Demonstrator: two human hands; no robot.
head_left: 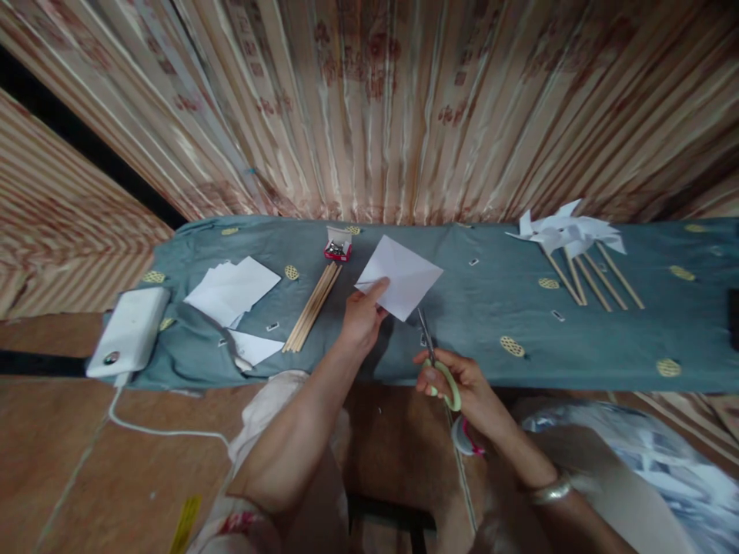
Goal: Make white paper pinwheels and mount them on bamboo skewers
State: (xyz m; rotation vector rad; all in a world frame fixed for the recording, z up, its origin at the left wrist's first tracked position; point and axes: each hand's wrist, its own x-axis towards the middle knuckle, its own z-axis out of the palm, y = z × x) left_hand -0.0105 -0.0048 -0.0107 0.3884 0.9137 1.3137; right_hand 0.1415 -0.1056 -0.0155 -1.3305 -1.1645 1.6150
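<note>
A square sheet of white paper (407, 278) is pinched between the thumb and fingers of my left hand (365, 314), held above the cloth with its corners turned like a diamond. My right hand (456, 378) grips green-handled scissors (449, 385) by their loops. The scissor blades point up toward the paper's lower corner; whether they touch it I cannot tell. Left of my left hand lie several wooden sticks (313, 308) in a bundle. Just behind them stands a small open red box (338, 246) with shiny metal bits inside.
White paper sheets (234, 288) lie at the left, beside a cut piece (257, 348) and a white power bank (132, 329) with a cable. Several paper pinwheels on sticks (571, 235) rest at the right. A green patterned cloth (485, 308) covers the narrow table before a curtain (369, 115).
</note>
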